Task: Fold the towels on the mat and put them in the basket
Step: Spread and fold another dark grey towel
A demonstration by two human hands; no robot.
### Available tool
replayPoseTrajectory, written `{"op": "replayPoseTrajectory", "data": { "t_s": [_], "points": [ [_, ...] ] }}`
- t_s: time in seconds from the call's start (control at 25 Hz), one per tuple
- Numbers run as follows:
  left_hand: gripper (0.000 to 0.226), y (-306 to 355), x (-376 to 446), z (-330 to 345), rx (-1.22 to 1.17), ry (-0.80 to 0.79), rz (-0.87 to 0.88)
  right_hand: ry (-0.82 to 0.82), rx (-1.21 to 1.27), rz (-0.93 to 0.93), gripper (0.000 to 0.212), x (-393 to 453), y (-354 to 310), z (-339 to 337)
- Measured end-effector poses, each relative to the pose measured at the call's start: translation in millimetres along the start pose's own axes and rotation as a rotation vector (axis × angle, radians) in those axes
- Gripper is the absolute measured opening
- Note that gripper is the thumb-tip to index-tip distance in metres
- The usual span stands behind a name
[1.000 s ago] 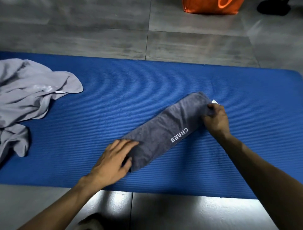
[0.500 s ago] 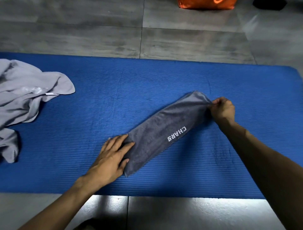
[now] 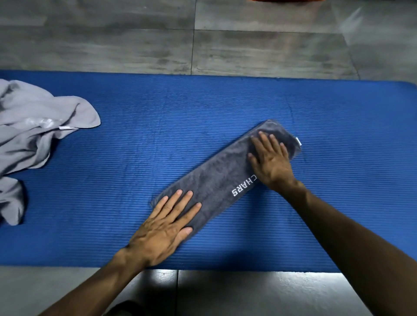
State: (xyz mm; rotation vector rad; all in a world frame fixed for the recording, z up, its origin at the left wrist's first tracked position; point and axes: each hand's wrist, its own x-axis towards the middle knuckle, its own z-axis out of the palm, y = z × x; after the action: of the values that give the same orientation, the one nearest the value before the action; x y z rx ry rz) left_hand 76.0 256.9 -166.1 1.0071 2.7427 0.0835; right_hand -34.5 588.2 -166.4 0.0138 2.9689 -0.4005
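A dark grey towel (image 3: 222, 178) with white lettering lies folded into a long narrow strip, running diagonally on the blue mat (image 3: 203, 112). My left hand (image 3: 164, 227) lies flat with straight fingers on the strip's near left end. My right hand (image 3: 269, 159) presses flat on the far right end, fingers spread. A light grey towel (image 3: 36, 135) lies crumpled on the mat's left side. Only an orange sliver of the basket (image 3: 286, 1) shows at the top edge.
Grey floor tiles (image 3: 158, 45) surround the mat on the far and near sides. A small white tag (image 3: 298, 141) sticks out at the dark towel's far right corner.
My right hand let go of the towel's far end and now presses flat on it. My left hand slid further onto the near end. The view tilted down.
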Motion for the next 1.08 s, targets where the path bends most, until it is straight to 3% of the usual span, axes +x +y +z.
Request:
{"op": "replayPoseTrajectory", "data": {
  "t_s": [0.12, 0.2, 0.28, 0.36, 0.4, 0.52, 0.6, 0.68, 0.8, 0.92, 1.08],
  "points": [
    [0.056, -8.2, -2.5, 0.8, 0.008, -0.012, 0.052, -0.075, -0.019, 0.06, 0.076, 15.5, 15.3, -6.4],
    [0.051, -12.1, 2.3, -10.3, -0.147, 0.028, 0.06, -0.121, -0.051, 0.076, 0.074, 26.3, 19.8, -13.8],
    [0.045, -18.2, 14.3, -23.2, -0.358, 0.138, -0.079, -0.072, -0.092, 0.074, 0.072, 25.5, 14.7, -15.9],
    [0.045, -27.2, 28.0, -26.4, -0.386, 0.218, -0.359, 0.074, -0.063, -0.08, 0.07, 3.6, -3.7, -13.9],
    [0.045, -32.7, 32.9, -27.6, -0.397, 0.167, -0.463, 0.109, -0.016, -0.205, 0.069, -14.3, -15.8, -10.4],
    [0.011, -39.5, 38.3, -34.1, -0.713, -0.033, -0.552, -0.006, 0.041, -0.491, 0.075, -85.6, -53.4, 17.8],
    [0.021, -36.6, 37.9, -41.2, -0.792, -0.056, -0.576, -0.092, 0.01, -0.567, 0.08, -123.3, -73.6, 33.1],
    [0.027, -29.5, 35.6, -49.4, -0.953, -0.025, -0.635, -0.07, -0.022, -0.561, 0.085, -139.9, -81.9, 41.9],
    [0.038, -4.3, 20.5, -65.9, -1.329, -0.081, -0.61, -0.002, -0.008, -0.536, 0.089, -147.5, -80.7, 37.8],
    [0.039, 29.8, 0.3, -76.4, -1.504, -0.168, -0.555, 0.049, 0.038, -0.535, 0.089, -164.0, -75.1, 34.3],
    [0.038, 49.6, -19.7, -71.6, -1.621, -0.282, -0.421, 0.058, 0.209, -0.555, 0.069, -199.1, -69.5, 40.9]
  ]
}}
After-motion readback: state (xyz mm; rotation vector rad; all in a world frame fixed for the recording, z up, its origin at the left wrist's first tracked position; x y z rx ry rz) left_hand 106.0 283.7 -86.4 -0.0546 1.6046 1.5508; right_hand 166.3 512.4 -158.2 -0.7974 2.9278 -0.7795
